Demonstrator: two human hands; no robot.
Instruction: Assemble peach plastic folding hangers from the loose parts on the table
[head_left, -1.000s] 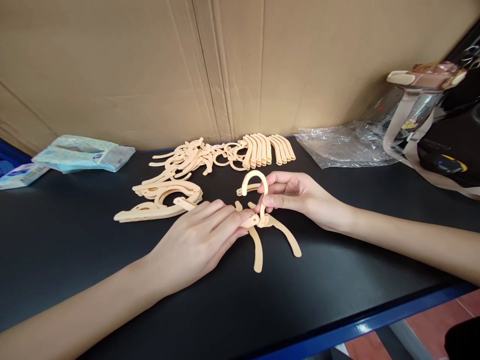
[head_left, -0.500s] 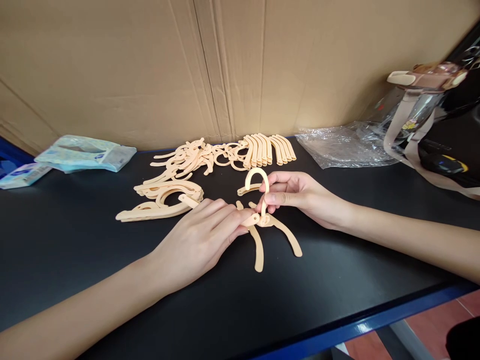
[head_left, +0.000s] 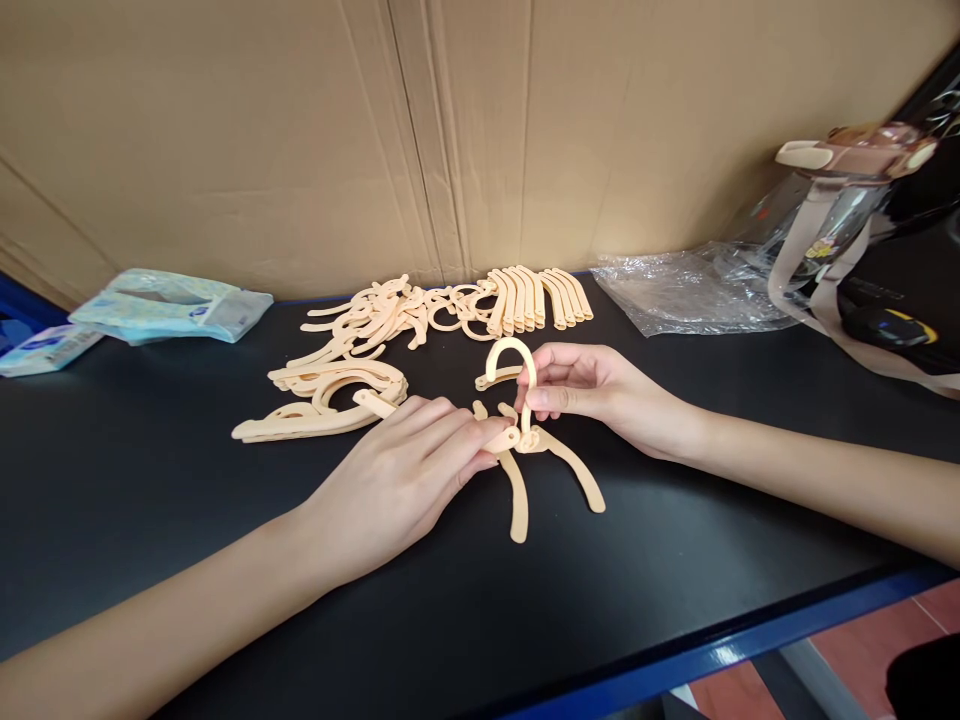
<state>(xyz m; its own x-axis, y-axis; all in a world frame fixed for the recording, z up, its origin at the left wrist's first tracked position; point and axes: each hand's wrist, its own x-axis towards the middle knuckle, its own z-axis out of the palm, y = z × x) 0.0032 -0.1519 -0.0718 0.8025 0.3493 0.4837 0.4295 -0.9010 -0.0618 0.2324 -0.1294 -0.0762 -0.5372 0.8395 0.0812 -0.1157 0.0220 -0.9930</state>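
Note:
My right hand (head_left: 581, 385) pinches the stem of a cream hanger hook (head_left: 512, 348), held upright with its curve at the top. At its foot the hook meets a curved hanger arm (head_left: 574, 470) that slants down to the right. My left hand (head_left: 427, 465) is closed on a flat hanger arm (head_left: 375, 403), whose holed ends stick out on both sides of the fingers. The right holed end touches or nearly touches the hook's base. Below lies another curved arm (head_left: 516, 500), partly hidden by my left fingers. Behind my right fingertips is one more arm (head_left: 495, 378).
Folded hangers (head_left: 322, 405) are stacked on the left of the black table (head_left: 675, 590). Loose hooks and arms (head_left: 397, 312) lie behind, beside a row of curved arms (head_left: 517, 298). Tissue packs (head_left: 180, 305), a clear plastic bag (head_left: 690, 290) and a strapped bottle (head_left: 847, 200) stand around.
The hook has tilted slightly to the left in my right fingers. Both hands stay almost where they were.

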